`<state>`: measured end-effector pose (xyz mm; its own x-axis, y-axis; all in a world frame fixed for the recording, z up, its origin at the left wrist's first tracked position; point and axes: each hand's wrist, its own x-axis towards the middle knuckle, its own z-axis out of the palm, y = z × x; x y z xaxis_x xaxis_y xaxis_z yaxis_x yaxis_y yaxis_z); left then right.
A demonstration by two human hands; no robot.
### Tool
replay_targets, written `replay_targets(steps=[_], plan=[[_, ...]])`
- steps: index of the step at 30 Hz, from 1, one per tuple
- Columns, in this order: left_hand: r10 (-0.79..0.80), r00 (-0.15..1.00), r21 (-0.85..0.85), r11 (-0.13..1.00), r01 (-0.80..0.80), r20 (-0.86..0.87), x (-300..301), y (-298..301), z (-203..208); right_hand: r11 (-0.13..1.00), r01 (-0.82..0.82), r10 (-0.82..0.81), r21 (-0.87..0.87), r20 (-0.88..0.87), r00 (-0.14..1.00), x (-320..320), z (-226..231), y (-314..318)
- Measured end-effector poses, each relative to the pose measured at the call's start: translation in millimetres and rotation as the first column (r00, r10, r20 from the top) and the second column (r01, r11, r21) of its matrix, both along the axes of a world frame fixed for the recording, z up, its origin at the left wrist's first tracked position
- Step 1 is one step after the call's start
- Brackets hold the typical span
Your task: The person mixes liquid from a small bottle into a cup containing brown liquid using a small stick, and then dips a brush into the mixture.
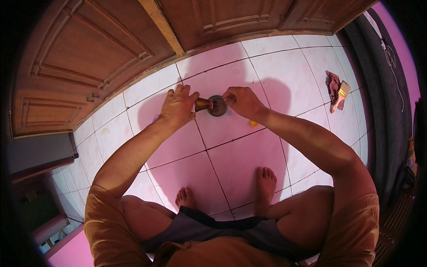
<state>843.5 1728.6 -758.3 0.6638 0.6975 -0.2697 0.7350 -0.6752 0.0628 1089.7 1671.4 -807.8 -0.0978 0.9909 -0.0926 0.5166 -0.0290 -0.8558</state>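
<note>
My left hand (179,107) grips a brown glass bottle (202,104), tilted so its neck points right over a small round cup (218,115). Dark brown liquid seems to lie inside the cup, which stands on the tiled floor. At the cup's right rim is my right hand (243,102), its fingers pinched together against the edge. A small yellow piece (254,123), perhaps a cap, lies on the floor below my right wrist. Something small and purplish (156,118) is mostly hidden behind my left wrist.
Brown wooden cabinet doors (89,58) run along the far side. To the right, a paintbrush (342,91) rests on a crumpled dark red cloth (332,84). Beyond it stands a dark upholstered-looking surface (378,111) with a white cable (391,62). My bare feet are on the white tiles (178,144).
</note>
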Motion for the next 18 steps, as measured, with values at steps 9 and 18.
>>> replay_targets(steps=[9,18], plan=[[-0.031,0.999,-0.027,0.999,0.032,0.025,-2.7,0.4,-5.6,1.000,0.000,0.000,-0.029,0.008,1.000,0.1,3.2,0.1],[0.036,0.981,-0.156,0.988,-0.006,0.189,-7.7,5.3,-12.6,0.999,0.030,-0.030,-0.013,-0.020,0.999,0.5,3.1,1.4]])
